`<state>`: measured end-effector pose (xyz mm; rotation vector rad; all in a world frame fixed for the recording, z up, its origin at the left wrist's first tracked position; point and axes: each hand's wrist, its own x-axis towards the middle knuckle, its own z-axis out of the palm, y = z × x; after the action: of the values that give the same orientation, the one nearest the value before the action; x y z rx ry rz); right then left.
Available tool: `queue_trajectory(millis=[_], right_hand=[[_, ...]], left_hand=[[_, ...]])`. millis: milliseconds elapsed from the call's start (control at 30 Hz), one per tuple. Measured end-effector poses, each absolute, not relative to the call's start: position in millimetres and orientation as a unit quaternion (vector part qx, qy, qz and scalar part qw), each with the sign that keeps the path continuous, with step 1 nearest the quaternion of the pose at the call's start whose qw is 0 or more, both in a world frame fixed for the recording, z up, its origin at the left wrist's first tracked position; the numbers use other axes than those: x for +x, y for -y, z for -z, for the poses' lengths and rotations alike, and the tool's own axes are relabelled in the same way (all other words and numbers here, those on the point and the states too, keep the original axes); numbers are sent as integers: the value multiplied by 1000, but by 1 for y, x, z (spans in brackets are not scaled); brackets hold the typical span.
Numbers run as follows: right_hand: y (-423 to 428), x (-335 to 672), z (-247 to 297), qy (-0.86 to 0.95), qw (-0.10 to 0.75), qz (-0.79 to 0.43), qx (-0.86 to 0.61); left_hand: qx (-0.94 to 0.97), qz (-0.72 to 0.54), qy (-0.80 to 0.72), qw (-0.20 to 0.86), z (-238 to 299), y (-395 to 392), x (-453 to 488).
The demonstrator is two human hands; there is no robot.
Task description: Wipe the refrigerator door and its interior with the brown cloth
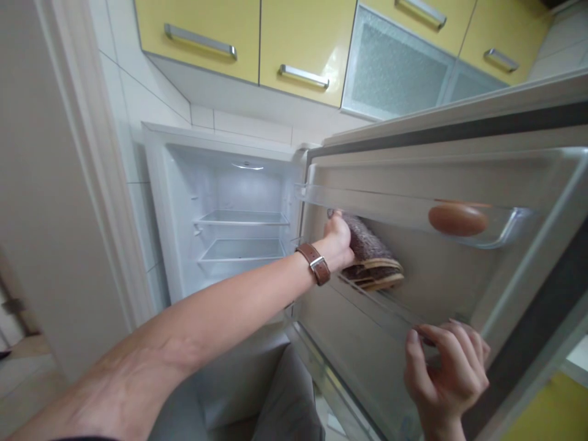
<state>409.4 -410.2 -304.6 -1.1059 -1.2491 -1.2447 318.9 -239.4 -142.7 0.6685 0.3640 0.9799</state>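
The left hand (337, 240) is reached across to the inside of the fridge door (349, 343), and looks to have a decent hold on a speckled brown fabric piece (367, 237) with tan trim. Most of its fingers are tucked out of sight though. The piece is between the upper rack (376, 202) and the lower rack (390, 309), closer to the hinge edge of the door, with its trimmed end around the lower rack's rim. Can't tell if it's resting in there or hanging free, it's kinda blurry.

The right hand (448, 367) is near the outer end of that lower rim, fingers curled in tight. Pinching the rim or just beside it? No way to tell.

For doing this bit well, a firm, bunched-up grip on the fabric is probably the way to go, since loose trim could snag on the rim. Small, slow moves seem best, because that brown egg-shaped thing (459, 218) at the upper rack's outer corner could roll if the door gets jolted. Using the right hand to steady the door would likely help, and the leather-strapped watch (313, 263) should stay clear of the plastic.
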Motion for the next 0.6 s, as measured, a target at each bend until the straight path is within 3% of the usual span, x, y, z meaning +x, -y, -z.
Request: queue_trajectory(millis=[300, 600], right_hand=[[411, 419, 308, 529, 496, 517, -456], [413, 420, 306, 527, 506, 517, -445]], left_hand=[[290, -518, -172, 786, 129, 184, 256], [397, -627, -168, 649, 110, 175, 175]])
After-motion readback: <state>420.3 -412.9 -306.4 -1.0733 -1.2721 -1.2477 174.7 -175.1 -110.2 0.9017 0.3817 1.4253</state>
